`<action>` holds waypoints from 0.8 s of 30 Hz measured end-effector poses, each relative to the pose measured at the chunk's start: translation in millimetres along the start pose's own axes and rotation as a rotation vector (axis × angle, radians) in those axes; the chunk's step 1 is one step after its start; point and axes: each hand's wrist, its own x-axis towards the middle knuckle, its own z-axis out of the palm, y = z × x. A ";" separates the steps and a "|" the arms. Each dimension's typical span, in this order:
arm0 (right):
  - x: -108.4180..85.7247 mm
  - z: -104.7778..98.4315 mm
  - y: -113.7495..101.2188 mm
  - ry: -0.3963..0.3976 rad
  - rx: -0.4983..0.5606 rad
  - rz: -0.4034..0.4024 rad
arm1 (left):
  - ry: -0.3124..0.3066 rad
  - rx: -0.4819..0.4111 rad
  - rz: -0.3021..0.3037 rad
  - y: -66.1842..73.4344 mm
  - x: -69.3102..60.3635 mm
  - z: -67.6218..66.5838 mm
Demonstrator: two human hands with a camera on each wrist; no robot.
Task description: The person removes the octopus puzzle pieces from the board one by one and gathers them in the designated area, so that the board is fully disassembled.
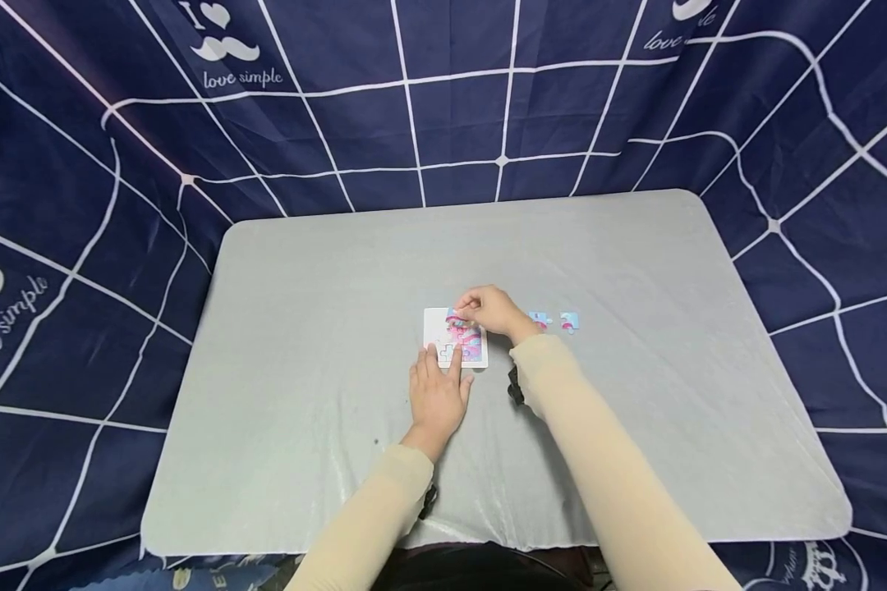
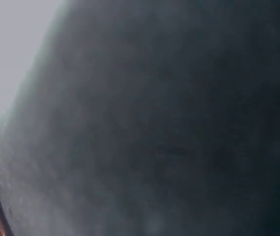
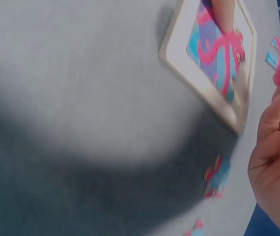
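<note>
A small white-framed jigsaw puzzle board [image 1: 434, 318] lies on the table, partly filled with pink, purple and blue pieces. My left hand [image 1: 438, 398] rests at its near edge, fingers straight and touching the board. Above the board's far side, my right hand [image 1: 497, 312] pinches a pink and blue puzzle piece [image 3: 279, 61] between thumb and fingers, held clear of the board in the right wrist view. Two loose puzzle pieces lie to the right: one [image 1: 539, 318] near the right wrist, partly hidden by it, the other [image 1: 569, 321] farther out. The left wrist view is mostly dark and blurred.
A grey cloth covers the table [image 1: 303, 328]. Dark blue curtains [image 1: 458, 107] with white lines hang behind it and along both sides. A tiny dark speck [image 1: 376, 442] is on the cloth left of the left wrist.
</note>
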 end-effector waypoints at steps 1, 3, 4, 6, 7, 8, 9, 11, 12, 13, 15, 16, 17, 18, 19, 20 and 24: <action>-1.4 -3.2 1.4 0.002 0.006 0.003 | -0.003 -0.004 0.001 0.2 0.2 -0.6; -4.8 -9.6 4.6 0.010 0.005 0.000 | -0.014 -0.007 0.001 0.6 0.3 -1.5; -6.3 -12.6 6.6 0.012 0.007 -0.001 | -0.019 -0.007 0.001 0.7 0.4 -1.8; -9.7 -18.4 10.1 0.013 0.011 -0.004 | -0.030 -0.004 -0.002 0.8 0.5 -2.3; -11.1 -21.0 12.3 0.011 0.012 -0.005 | -0.035 0.000 -0.004 0.7 0.5 -2.4; -12.5 -23.5 14.4 0.008 0.012 -0.006 | -0.040 0.003 -0.005 0.7 0.6 -2.6; -13.8 -25.8 16.7 0.002 0.019 -0.005 | -0.042 0.004 -0.005 0.6 0.8 -2.6; -16.5 -29.8 20.7 -0.003 0.027 -0.004 | -0.048 0.006 -0.006 0.5 0.9 -3.2; -17.7 -31.5 23.2 -0.006 0.031 -0.002 | -0.048 0.006 -0.006 0.6 0.9 -3.4; -19.3 -33.1 25.5 -0.010 0.029 -0.004 | -0.049 0.006 -0.005 0.7 0.9 -3.6; -22.3 -35.8 29.9 -0.018 0.021 -0.007 | -0.046 0.003 -0.004 0.9 0.8 -3.8; -23.6 -36.7 32.0 -0.022 0.017 -0.007 | -0.045 0.001 -0.004 0.7 0.8 -3.7; -25.2 -37.6 33.6 -0.030 0.014 -0.007 | -0.042 -0.002 -0.004 0.5 0.6 -3.4; -26.7 -38.3 35.4 -0.037 0.013 -0.005 | -0.038 -0.004 -0.004 0.3 0.5 -3.1; -28.3 -39.1 37.1 -0.044 0.011 -0.009 | -0.034 -0.007 -0.003 0.1 0.5 -2.6; -30.0 -39.7 38.6 -0.048 0.004 -0.009 | -0.030 -0.008 -0.002 -0.1 0.5 -2.2; -37.2 -42.1 43.8 -0.055 -0.024 0.002 | -0.007 -0.016 0.003 -0.9 0.4 -1.2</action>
